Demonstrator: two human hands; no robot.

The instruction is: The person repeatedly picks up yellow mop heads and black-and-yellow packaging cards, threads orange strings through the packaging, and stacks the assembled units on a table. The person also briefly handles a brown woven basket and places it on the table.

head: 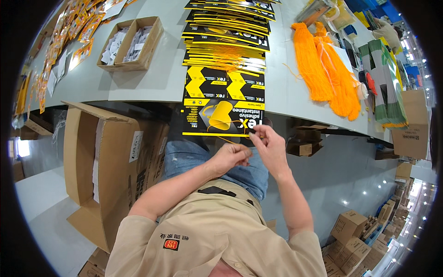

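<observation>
A black and yellow printed Rex adhesive card (221,116) overhangs the table's front edge before me, with an orange cord (226,140) at its near edge. My left hand (232,155) is closed just below the card, its fingers pinched on the cord. At the card's near right corner is my right hand (269,147), thumb and forefinger close to the cord there; whether they grip anything is unclear. Behind this card runs a long overlapping row of similar cards (225,38), with loops of orange cord lying across several of them.
Hanks of orange cord (322,69) lie on the table to the right, near bundled green-and-white cards (384,83). A divided cardboard tray (147,59) of paper slips and orange packets (81,26) are at left. A large open carton (104,166) stands beside my left leg.
</observation>
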